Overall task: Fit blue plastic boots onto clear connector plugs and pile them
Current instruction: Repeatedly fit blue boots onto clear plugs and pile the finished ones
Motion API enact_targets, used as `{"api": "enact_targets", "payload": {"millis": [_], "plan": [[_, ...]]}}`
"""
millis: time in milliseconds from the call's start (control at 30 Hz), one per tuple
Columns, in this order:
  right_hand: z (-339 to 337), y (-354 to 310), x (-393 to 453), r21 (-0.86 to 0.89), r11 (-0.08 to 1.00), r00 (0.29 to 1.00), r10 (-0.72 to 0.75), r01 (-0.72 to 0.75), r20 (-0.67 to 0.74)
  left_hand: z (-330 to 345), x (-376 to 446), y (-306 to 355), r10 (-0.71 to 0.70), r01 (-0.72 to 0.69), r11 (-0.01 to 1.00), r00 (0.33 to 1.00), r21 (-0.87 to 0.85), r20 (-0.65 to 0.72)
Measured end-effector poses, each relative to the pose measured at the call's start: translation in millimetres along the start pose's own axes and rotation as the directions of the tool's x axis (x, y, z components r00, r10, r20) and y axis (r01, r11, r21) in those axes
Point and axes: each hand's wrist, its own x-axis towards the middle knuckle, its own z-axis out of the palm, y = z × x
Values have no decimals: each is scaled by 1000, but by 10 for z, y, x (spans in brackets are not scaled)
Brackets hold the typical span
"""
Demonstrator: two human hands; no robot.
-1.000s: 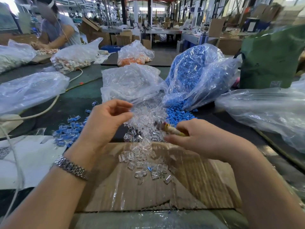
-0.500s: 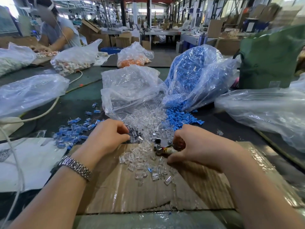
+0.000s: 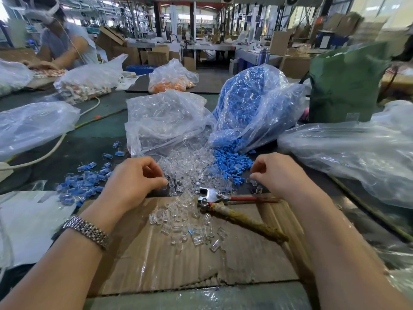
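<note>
Head view, only camera. Landmark: the cardboard sheet (image 3: 178, 260) on the desk (image 3: 93, 144).

Clear connector plugs (image 3: 185, 222) lie scattered on the cardboard's far half and heap up just beyond its far edge, spilling from a clear bag (image 3: 165, 121). Blue boots (image 3: 232, 162) spill from a blue-filled bag (image 3: 252, 110) beyond the cardboard's far right corner. Finished boot-on-plug pieces (image 3: 82, 186) are piled off its far left corner.

My left hand (image 3: 131, 182) is at the cardboard's far edge, fingers curled, tips pinching at a clear plug. My right hand (image 3: 279, 173) is past the far right corner, fingers curled; I cannot tell whether it holds anything. Pliers (image 3: 214, 198) lie on the cardboard between them, not held.

Judgement: plugs look light, rigid, slick; best pinched across the flat sides, leaving the open end free. Boots probably soft, slightly grippy; take by the narrow tail.
</note>
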Motion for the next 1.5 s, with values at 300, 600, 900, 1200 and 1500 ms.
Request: {"api": "enact_targets", "payload": {"millis": [300, 600, 900, 1200, 1500], "plan": [[219, -170, 48, -74, 991, 993, -106, 109, 47, 9, -11, 58, 32, -30, 989, 999, -145, 17], [225, -164, 73, -16, 997, 993, -70, 72, 99, 59, -51, 140, 43, 35, 905, 984, -425, 173], [53, -321, -83, 569, 799, 978, -122, 197, -168, 142, -97, 222, 93, 254, 531, 930, -808, 354], [31, -607, -310, 595, 684, 903, -376, 422, -208, 158, -160, 304, 109, 252, 502, 930, -827, 350], [11, -696, -391, 367, 730, 817, -517, 576, -255, 171, -172, 326, 135, 263, 517, 915, -814, 381]]}}
